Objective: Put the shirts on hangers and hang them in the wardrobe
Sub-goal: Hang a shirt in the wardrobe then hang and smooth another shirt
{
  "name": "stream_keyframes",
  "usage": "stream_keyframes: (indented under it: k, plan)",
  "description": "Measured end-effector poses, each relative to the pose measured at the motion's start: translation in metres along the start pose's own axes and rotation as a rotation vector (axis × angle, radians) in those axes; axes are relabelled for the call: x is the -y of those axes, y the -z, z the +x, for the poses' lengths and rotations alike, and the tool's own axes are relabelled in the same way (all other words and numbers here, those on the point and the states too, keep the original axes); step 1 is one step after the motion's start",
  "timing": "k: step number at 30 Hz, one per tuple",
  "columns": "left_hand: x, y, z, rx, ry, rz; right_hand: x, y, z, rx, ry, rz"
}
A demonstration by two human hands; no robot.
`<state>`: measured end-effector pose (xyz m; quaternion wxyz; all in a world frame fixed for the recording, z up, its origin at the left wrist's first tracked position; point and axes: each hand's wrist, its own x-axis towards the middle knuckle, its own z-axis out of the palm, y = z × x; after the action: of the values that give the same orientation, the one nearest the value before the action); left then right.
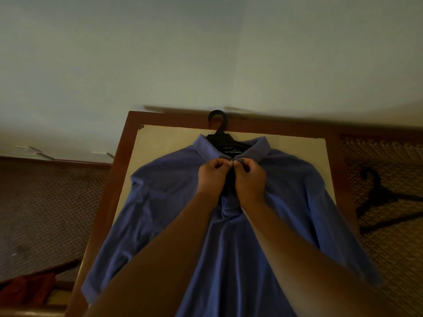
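Both hands meet at the shirt's (251,225) neck opening. The left hand (211,177) has its fingers curled in, pinching the left edge of the placket just below the collar (259,148); the right hand (250,179) pinches the facing edge the same way. The fingertips of the two hands nearly touch, with something small and pale between them, too small to make out.

Just beyond the fingers, the collar lies spread open, showing a dark label inside. Beyond that, a black hanger (218,129) sits inside the shirt, its hook pointing away from the person, past the collar.

The blue shirt lies flat, front up, on a pale table (158,145) with a brown wooden rim. Its long axis runs from the collar, farthest from the person, back under the forearms to the hem, near the bottom of the view. The sleeves spread out to either side of the hands.

Well to the right of the fingers, another dark hanger (384,197) lies on a woven surface. Far down to the left lies some red cloth (27,291).
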<state>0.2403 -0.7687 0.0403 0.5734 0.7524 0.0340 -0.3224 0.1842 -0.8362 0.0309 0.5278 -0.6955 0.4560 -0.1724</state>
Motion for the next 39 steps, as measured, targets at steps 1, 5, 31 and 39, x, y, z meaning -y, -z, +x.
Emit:
stream_keyframes:
  k: [1, 5, 31, 39]
  plan:
    - [-0.001, 0.000, 0.000, -0.001, 0.008, -0.012, 0.000, 0.001, 0.001, 0.005, -0.008, 0.012]
    - [-0.002, 0.001, -0.001, 0.022, 0.004, -0.015, 0.000, 0.006, 0.003, 0.057, -0.050, 0.070]
    - [-0.003, 0.013, -0.005, 0.143, 0.029, -0.097, 0.008, 0.013, 0.005, 0.203, -0.254, 0.247]
    - [0.002, 0.014, -0.002, 0.163, -0.025, -0.046, 0.004, 0.014, 0.006, 0.200, -0.227, 0.219]
